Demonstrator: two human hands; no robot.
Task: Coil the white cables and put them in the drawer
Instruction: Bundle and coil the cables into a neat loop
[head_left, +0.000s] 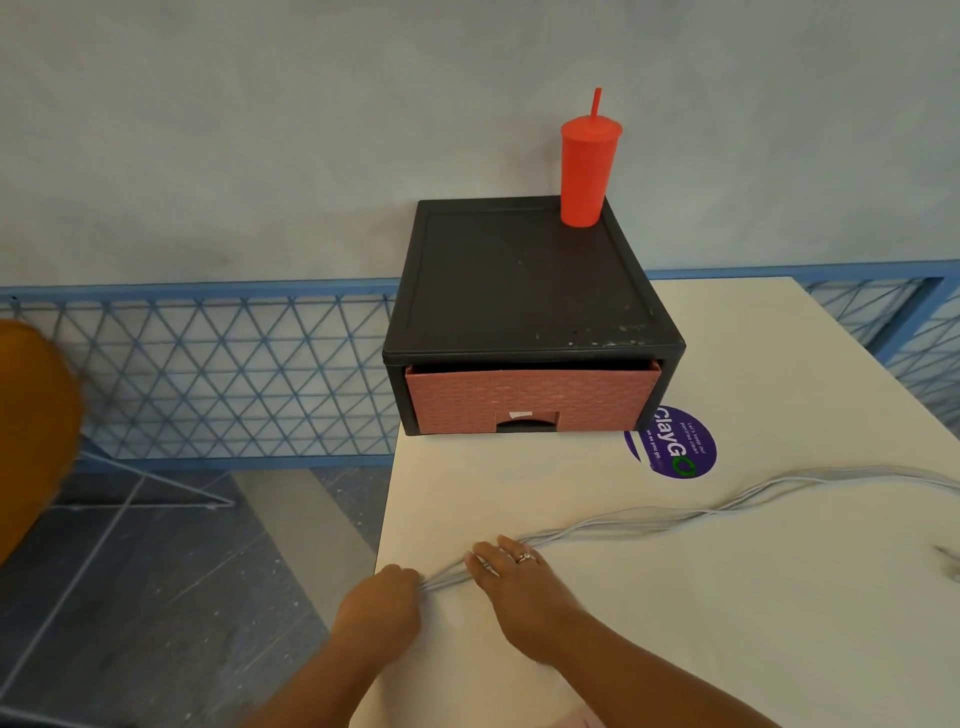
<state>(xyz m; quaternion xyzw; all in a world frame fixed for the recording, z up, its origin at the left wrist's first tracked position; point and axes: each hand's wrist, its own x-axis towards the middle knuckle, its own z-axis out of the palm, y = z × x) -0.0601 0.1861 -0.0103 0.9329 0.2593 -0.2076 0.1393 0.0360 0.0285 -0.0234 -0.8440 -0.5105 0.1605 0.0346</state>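
Several white cables lie stretched in a bundle across the white table, running from its left edge out past the right side of the view. My left hand is at the table's left edge, closed on the end of the bundle. Just to the right, my right hand rests on the cables with fingers laid flat over them and a ring showing. Farther back on the table stands a black drawer unit with its pink drawer closed or nearly closed.
A red tumbler with a straw stands on the unit's back right corner. A purple round sticker lies on the table right of the drawer. Left of the table are a blue lattice railing and part of an orange chair.
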